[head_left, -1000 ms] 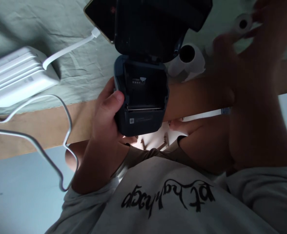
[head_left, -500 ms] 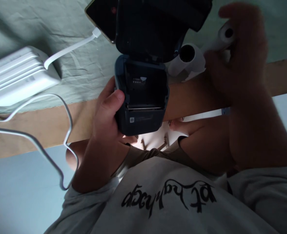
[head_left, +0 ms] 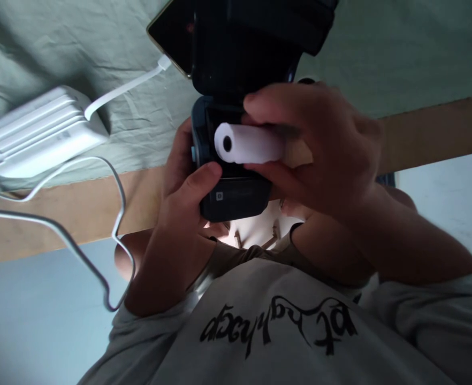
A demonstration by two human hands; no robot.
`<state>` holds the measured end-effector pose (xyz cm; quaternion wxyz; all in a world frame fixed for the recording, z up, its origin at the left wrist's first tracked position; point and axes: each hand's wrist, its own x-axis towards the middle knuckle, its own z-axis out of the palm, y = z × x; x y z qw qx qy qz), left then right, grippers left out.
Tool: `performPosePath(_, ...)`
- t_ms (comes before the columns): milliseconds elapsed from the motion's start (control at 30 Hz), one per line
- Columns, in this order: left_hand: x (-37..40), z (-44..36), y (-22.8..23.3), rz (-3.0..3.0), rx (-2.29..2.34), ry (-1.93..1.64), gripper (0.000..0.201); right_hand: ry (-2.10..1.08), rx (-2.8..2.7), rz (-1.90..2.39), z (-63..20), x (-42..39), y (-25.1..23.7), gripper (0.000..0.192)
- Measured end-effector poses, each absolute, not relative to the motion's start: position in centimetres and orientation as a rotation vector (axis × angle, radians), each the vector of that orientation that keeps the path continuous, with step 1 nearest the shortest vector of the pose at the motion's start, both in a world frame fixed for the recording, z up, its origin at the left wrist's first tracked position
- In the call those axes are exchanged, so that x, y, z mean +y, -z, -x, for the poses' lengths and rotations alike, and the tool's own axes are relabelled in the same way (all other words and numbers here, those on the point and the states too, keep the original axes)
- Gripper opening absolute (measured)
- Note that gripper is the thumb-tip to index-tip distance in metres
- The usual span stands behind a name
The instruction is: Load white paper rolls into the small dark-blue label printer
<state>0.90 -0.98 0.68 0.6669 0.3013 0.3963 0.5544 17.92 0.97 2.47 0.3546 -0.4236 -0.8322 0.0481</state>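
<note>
A dark label printer (head_left: 236, 200) with its lid (head_left: 252, 48) swung up is gripped at its left side by my left hand (head_left: 183, 187), the thumb over the rim. Between the thumb and fingers of my right hand (head_left: 332, 144) is a small white paper roll (head_left: 256, 143), its dark core end facing left. The roll is over the printer's paper bay, which it partly covers; whether it touches the inside I cannot tell. Behind my right hand, only the dark end of another roll (head_left: 306, 81) shows.
Left of the printer lies a white power strip (head_left: 51, 133) with a white cable (head_left: 123, 88) running towards a phone (head_left: 172, 37). A looping grey-white cable (head_left: 71, 246) hangs over the wooden table edge (head_left: 139, 200). Green cloth (head_left: 400, 48) covers the table.
My right hand has come left from the rolls on the table, bringing the small white paper roll over the open printer. My left hand still holds the printer.
</note>
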Motion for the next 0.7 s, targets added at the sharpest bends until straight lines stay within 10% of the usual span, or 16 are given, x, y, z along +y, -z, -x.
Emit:
performPosePath(400, -0.9, -0.4, 0.1, -0.697, 0.762, -1.279, 0.036, -0.036, -2.082, 0.859, -17.5, 0.6, -2.9, 0.013)
performPosePath(700, -0.4, 1.1, 1.8, -0.933, 0.868, -1.214, 0.08, -0.179, -2.131, 0.803, -19.0, 0.4, -2.9, 0.011)
